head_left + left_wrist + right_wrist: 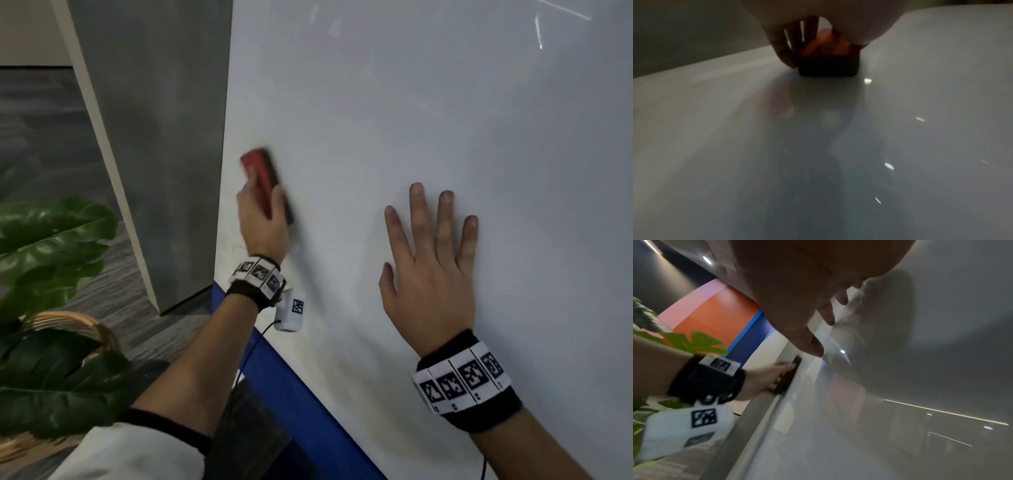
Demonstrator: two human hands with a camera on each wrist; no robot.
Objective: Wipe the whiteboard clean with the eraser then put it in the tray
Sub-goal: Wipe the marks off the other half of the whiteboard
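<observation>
My left hand [262, 219] grips the eraser [265, 181], fingers and thumb wrapped round its red back, and presses its dark felt flat against the whiteboard [411, 120] near the board's left edge. From the left wrist view I see the felt touching the surface. My right hand [428, 274] lies open to the right, all 5 fingers spread, palm flat on the board. At the far left a woven basket [92, 329] holds a leafy plant [51, 240].
</observation>
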